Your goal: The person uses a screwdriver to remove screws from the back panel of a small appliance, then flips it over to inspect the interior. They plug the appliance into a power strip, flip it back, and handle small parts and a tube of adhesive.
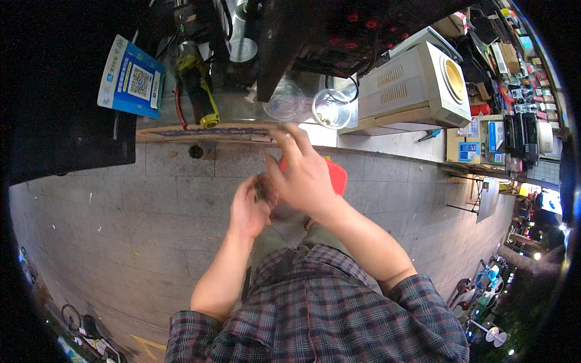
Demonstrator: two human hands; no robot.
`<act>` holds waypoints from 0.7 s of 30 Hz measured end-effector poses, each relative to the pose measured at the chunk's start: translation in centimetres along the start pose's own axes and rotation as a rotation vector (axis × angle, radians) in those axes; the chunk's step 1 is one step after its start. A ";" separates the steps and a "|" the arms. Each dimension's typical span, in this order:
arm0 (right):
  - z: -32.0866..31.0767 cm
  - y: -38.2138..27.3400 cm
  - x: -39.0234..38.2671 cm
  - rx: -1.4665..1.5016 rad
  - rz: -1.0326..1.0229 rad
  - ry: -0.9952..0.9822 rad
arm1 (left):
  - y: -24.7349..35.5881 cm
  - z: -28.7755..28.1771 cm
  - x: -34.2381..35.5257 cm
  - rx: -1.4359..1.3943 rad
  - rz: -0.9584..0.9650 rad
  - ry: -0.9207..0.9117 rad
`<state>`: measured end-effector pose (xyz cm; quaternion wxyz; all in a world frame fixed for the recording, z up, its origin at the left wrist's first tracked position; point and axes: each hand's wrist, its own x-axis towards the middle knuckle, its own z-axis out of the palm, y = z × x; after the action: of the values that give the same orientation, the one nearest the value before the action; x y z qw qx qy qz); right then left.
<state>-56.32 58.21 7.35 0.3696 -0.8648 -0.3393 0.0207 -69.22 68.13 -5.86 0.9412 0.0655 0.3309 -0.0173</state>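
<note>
My left hand (248, 206) is closed around a small dark item (263, 189), blurred and partly hidden, so I cannot make out what it is. Just above and to its right, my right hand (296, 169) has bent fingers spread apart, slightly smeared by motion, reaching toward the counter's front edge. Behind that hand is a red object (333, 178), perhaps a stool top. On the counter (236, 133) beyond stand two clear plastic containers (330, 109), the right one with small bits inside.
A blue payment sign (130, 75), a yellow-black tool (200, 91) and a red-handled item (180, 106) lie at the back left. A beige machine (411, 91) stands right. Paved ground (181, 181) surrounds me, with a small table (487, 199) and parked two-wheelers (487, 281) rightward.
</note>
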 end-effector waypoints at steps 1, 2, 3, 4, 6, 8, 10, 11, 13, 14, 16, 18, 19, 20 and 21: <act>1.2 1.5 -1.4 0.165 0.055 0.072 | 0.7 2.9 0.3 0.046 0.021 0.009; 1.3 1.9 -1.6 0.366 0.216 0.049 | 1.1 4.6 0.5 0.091 0.047 0.022; 1.6 2.2 -1.8 0.563 0.382 0.056 | 1.4 4.6 1.2 0.077 0.055 -0.048; 1.0 1.8 -1.0 0.785 0.657 -0.033 | 1.8 4.2 1.9 0.062 0.060 -0.120; 0.8 1.4 1.2 1.019 0.885 0.004 | 2.1 4.2 2.7 -0.004 0.064 -0.192; 1.5 1.9 2.4 1.126 0.986 0.054 | 2.3 3.4 2.7 -0.050 0.068 -0.110; 2.2 3.6 2.6 1.110 0.969 0.072 | 1.8 3.1 2.1 -0.097 0.083 -0.075; 2.6 4.3 2.7 1.103 0.960 0.077 | 1.7 2.6 1.9 -0.094 0.087 -0.077; 3.4 4.7 2.9 1.092 0.949 0.090 | 1.6 1.2 1.7 -0.093 0.100 -0.077; 3.5 4.6 2.8 1.099 0.929 0.097 | 1.4 0.7 1.6 -0.092 0.090 -0.068; 3.4 4.2 2.2 1.118 0.889 0.109 | 1.3 -0.2 1.5 -0.090 0.074 -0.048; 3.6 4.5 1.5 1.089 0.848 0.100 | 1.2 -0.7 1.6 -0.083 0.069 -0.063; 3.6 4.5 1.2 1.076 0.825 0.095 | 1.3 -0.6 1.6 -0.079 0.067 -0.071; 3.6 4.4 0.8 1.057 0.795 0.079 | 1.4 -0.4 1.7 -0.094 0.067 -0.071; 3.5 4.2 0.4 1.038 0.765 0.064 | 1.6 -0.3 1.9 -0.108 0.068 -0.071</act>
<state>-54.61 58.57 2.12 0.7163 -0.6335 0.0582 0.2866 -67.77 69.77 -7.07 0.9545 0.0250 0.2956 0.0303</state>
